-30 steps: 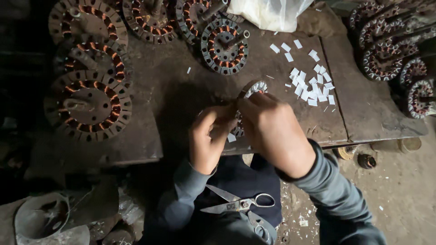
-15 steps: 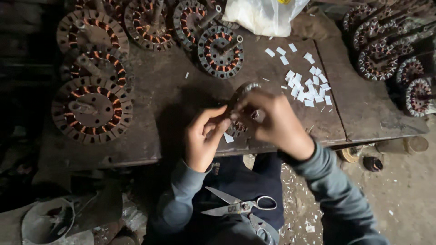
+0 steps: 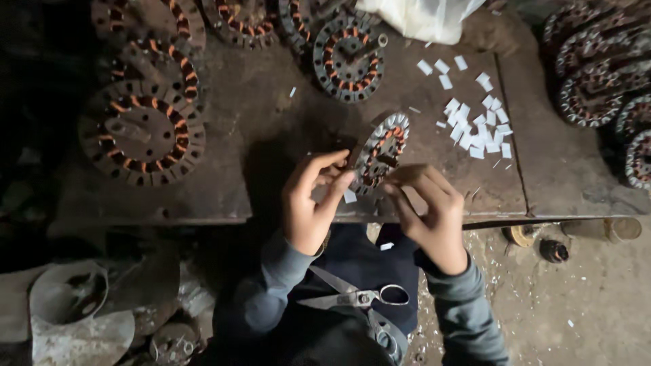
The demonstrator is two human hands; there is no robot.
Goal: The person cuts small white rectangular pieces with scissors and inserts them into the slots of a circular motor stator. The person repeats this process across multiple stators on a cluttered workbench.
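Stator [image 3: 381,153] stands tilted on edge at the bench [image 3: 271,122] front. Left hand [image 3: 310,203] pinches its rim; right hand [image 3: 428,207] pinches its lower edge. Risk: stator rolling off, paper slip [image 3: 350,196] dropping.

Stator [image 3: 381,153] betw. hands (scissors [image 3: 356,297] on lap)

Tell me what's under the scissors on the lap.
The scissors lie open on dark blue cloth over the person's lap, loop handles to the right. Whatever lies beneath the cloth is covered. Both hands, left and right, are up at the stator.
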